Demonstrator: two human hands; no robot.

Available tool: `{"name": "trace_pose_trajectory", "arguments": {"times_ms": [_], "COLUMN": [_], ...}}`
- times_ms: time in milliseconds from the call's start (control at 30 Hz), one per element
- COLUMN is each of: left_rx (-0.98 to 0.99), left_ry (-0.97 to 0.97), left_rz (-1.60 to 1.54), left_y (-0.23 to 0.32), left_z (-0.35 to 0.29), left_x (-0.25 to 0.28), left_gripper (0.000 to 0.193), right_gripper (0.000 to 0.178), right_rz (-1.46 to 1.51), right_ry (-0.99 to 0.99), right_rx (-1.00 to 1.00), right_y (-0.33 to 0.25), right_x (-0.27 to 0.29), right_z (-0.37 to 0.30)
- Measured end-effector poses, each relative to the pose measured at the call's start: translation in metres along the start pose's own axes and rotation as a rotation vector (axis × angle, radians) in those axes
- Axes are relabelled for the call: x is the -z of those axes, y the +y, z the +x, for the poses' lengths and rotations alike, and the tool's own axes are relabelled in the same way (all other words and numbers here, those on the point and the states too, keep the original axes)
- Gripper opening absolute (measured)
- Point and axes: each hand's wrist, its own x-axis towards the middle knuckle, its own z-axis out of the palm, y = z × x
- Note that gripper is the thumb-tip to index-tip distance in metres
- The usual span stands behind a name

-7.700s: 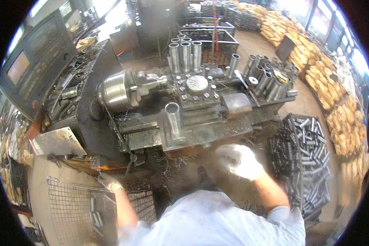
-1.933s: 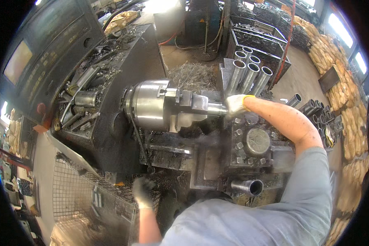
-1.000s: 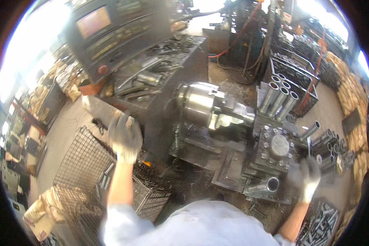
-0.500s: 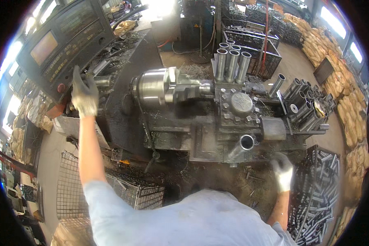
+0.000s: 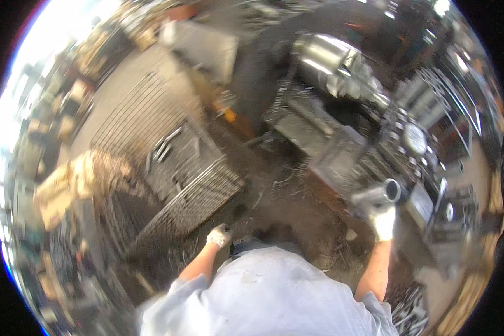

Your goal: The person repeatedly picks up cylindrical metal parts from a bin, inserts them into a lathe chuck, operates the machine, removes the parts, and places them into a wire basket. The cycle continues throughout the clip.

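At the right, my right hand (image 5: 383, 222), in a pale work glove with dark fingers, reaches a shiny metal tube (image 5: 369, 196). The tube lies tilted beside the bolted tool post (image 5: 415, 138) of a lathe. Blur and the tube hide my right fingers, so I cannot tell whether they grip it. My left hand (image 5: 220, 235), gloved the same way, is low in front of my body near a wire crate. Its fingers are curled; what they hold, if anything, is hidden. Beyond both hands is the lathe's bright chuck (image 5: 326, 56).
The wire mesh crate (image 5: 190, 204) at the left has a few metal tubes inside. A pale box (image 5: 204, 47) stands beyond it, with tan sacks (image 5: 78, 185) at the far left. More tubes (image 5: 411, 313) lie at the lower right. Much is blurred.
My view has swung left and tilted. My left hand has left the control panel and come down near my body. My right hand has moved up to the metal tube.
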Motion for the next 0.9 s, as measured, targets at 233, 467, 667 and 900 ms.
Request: {"name": "trace_pose_trajectory", "arguments": {"times_ms": [233,467,667,900], "left_rx": [0.438,0.668,0.948,1.114], "left_ry": [0.231,0.230,0.414,0.359], "left_rz": [-0.397,-0.774,-1.025,-0.906], "left_y": [-0.203,-0.303,-0.377,-0.328], "left_z": [-0.074,-0.204,-0.294,-0.348], "left_x": [-0.084,-0.177,-0.302,-0.458], "left_gripper": [0.055,0.057,0.042,0.048], "right_gripper": [0.012,0.034,0.026,0.042], "right_rz": [0.082,-0.284,-0.071,-0.065], "right_ry": [-0.001,-0.662,-1.321,-1.647], "right_rx": [0.270,0.597,0.737,1.262], "right_y": [-0.051,-0.182,-0.263,-0.328], "right_x": [-0.096,-0.268,-0.384,-0.454], "right_z": [-0.048,-0.171,-0.311,-0.443]}}
